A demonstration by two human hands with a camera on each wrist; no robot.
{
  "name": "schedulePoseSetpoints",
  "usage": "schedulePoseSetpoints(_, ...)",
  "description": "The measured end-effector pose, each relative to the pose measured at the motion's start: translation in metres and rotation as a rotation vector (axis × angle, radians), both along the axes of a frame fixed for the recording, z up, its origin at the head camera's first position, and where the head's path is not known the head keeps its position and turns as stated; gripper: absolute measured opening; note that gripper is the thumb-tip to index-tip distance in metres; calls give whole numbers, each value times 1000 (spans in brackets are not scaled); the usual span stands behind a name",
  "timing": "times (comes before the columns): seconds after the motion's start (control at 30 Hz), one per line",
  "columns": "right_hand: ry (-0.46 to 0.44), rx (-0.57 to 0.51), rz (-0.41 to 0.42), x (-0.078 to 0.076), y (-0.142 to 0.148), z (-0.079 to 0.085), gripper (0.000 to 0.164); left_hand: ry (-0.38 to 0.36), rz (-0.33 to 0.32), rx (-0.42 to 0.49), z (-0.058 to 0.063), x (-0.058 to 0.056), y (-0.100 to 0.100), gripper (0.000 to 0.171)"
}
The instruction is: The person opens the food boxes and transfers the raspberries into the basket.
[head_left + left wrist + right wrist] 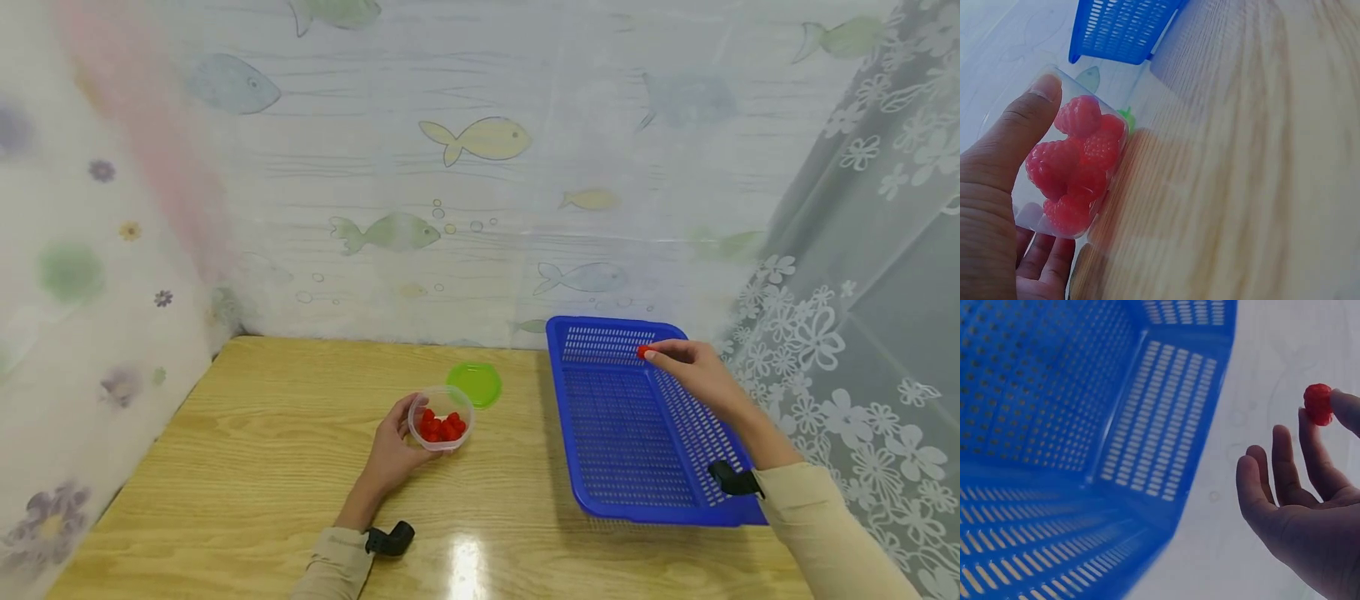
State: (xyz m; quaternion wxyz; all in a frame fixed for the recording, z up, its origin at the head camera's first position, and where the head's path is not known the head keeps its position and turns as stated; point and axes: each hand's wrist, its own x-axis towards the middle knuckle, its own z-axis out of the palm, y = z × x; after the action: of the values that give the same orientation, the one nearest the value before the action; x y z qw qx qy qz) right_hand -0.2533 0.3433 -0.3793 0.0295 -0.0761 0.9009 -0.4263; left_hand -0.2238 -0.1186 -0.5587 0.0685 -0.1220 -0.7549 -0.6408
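A small, red, raspberry-shaped piece [643,352] is pinched between thumb and fingertip by the right grip [701,375], the other fingers spread apart, near the far end of the blue perforated plastic basket [567,417] at right of frame. Whether it is held inside the rim cannot be told; if released too far out, it could be lost outside, and by too hard a squeeze it might be shot loose. A round clear plastic tub [446,400] of similar red pieces [442,427], at lower centre, is clasped around its wall by the left grip [393,446]; if tipped, pieces could be spilled onto the wood-grain tabletop [262,417] or green round lid [474,384].
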Motion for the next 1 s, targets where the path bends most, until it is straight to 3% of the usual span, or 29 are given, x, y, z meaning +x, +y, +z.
schedulePoseSetpoints(0.27, -51, 23, 7, -13, 11, -11, 54, -29, 5, 14, 1, 0, 0, 93)
schedulePoseSetpoints(0.47, -88, 32, 3, -21, 17, -16, 57, 0, 29, -9, -1, 0, 1, 93)
schedulePoseSetpoints(1.0, -92, 50, -25, -24, 22, -28, 55, -40, 9, 59, 1, -1, 1, 91)
